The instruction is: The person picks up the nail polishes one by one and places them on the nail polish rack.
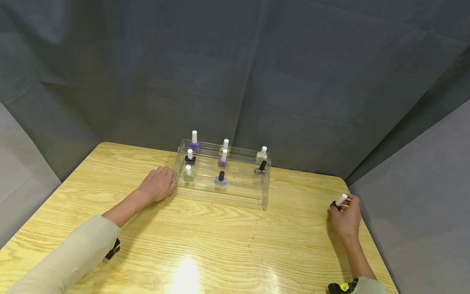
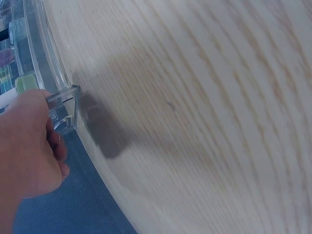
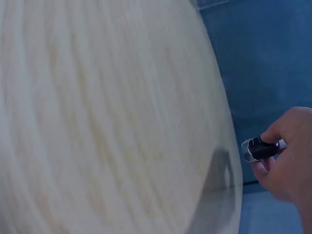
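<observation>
A clear stepped display rack (image 1: 238, 198) stands near the table's back edge, holding several nail polish bottles on its tiers. My left hand (image 1: 158, 184) grips the rack's left side; in the left wrist view its fingers (image 2: 57, 146) curl at the clear side panel. Closest to that hand is a green nail polish bottle (image 1: 189, 176) with a white cap. Far to the right, my right hand (image 1: 346, 216) pinches a dark nail polish bottle (image 3: 261, 148) with a white cap between thumb and fingers. In the right wrist view its clear glass base shows beyond the fingertips.
Also on the rack are a purple bottle (image 1: 194, 145), a black bottle (image 1: 190, 160), a lilac bottle (image 1: 222, 162), a blue bottle (image 1: 220, 181) and a cream bottle (image 1: 261, 156). Grey cloth (image 1: 312, 90) hangs behind the wooden table (image 1: 227, 241), with panels at both sides.
</observation>
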`<action>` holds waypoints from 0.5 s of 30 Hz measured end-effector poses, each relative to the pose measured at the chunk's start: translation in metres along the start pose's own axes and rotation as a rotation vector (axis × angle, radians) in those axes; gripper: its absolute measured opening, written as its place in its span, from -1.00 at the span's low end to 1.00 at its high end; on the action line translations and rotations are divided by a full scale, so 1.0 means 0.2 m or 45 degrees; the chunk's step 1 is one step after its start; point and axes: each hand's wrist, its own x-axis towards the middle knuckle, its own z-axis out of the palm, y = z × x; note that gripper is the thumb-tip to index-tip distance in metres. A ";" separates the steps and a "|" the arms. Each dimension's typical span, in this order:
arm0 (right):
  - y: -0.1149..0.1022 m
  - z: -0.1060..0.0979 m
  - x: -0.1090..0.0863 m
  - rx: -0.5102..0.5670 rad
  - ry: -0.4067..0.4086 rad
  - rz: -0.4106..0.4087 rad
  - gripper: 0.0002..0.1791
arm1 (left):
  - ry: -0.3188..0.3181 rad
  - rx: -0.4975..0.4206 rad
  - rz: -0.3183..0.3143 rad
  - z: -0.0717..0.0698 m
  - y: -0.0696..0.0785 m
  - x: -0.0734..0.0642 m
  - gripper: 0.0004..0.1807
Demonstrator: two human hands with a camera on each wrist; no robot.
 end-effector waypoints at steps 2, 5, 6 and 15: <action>-0.04 0.01 0.00 0.018 -0.017 -0.016 -0.37 | 0.001 -0.002 -0.002 0.00 0.00 0.00 -0.74; -0.09 0.02 0.00 0.041 -0.061 -0.041 -0.36 | 0.001 -0.008 -0.003 0.01 0.00 0.00 -0.73; -0.11 0.02 0.00 0.042 -0.078 -0.051 -0.36 | 0.001 -0.009 -0.004 0.00 0.00 0.00 -0.73; -0.29 0.07 -0.02 0.132 -0.235 -0.119 -0.35 | 0.022 0.000 0.018 0.00 0.01 -0.01 -0.73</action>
